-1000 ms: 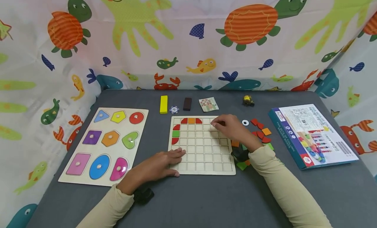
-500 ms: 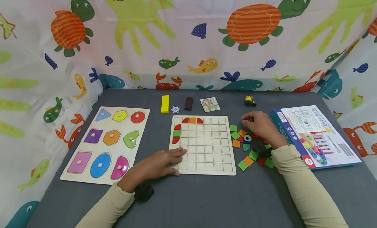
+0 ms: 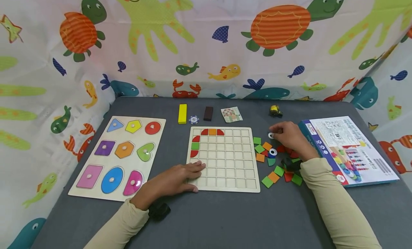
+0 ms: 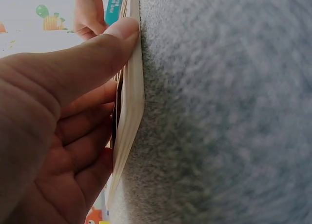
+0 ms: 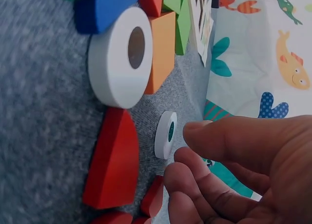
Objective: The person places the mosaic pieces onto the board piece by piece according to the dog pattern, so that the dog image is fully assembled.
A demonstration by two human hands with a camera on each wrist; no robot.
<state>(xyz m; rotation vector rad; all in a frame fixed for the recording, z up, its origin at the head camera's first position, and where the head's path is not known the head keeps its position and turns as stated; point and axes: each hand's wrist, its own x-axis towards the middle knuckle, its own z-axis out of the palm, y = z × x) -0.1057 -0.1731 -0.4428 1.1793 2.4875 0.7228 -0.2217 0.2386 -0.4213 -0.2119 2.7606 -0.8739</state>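
Observation:
My left hand (image 3: pixel 180 178) rests on the lower left corner of a wooden grid board (image 3: pixel 227 173), fingers on top and thumb (image 4: pixel 124 31) against its edge. Red quarter pieces, an orange square (image 3: pixel 212 132) and a green square (image 3: pixel 195 145) sit in its upper left cells. To the right of the board, my right hand (image 3: pixel 291 137) hovers at a small white disc with a dark centre (image 5: pixel 166 134). Thumb and loosely bent fingers are apart, with nothing seen between them. A larger white ring (image 5: pixel 114 63) lies close by, beside a blue piece (image 5: pixel 109 7).
Loose green, orange and red pieces (image 3: pixel 273 177) lie right of the board. A boxed game (image 3: pixel 351 152) is at the far right, a shape puzzle board (image 3: pixel 128 136) at left. A yellow block (image 3: pixel 182 114), chip (image 3: pixel 194 119), dark block (image 3: pixel 208 113), card (image 3: pixel 231 114) and toy (image 3: pixel 275 111) line the back.
My right hand has moved from the grid board's upper right rightward to the loose pieces, ending at the small white disc. The left hand stays on the board corner.

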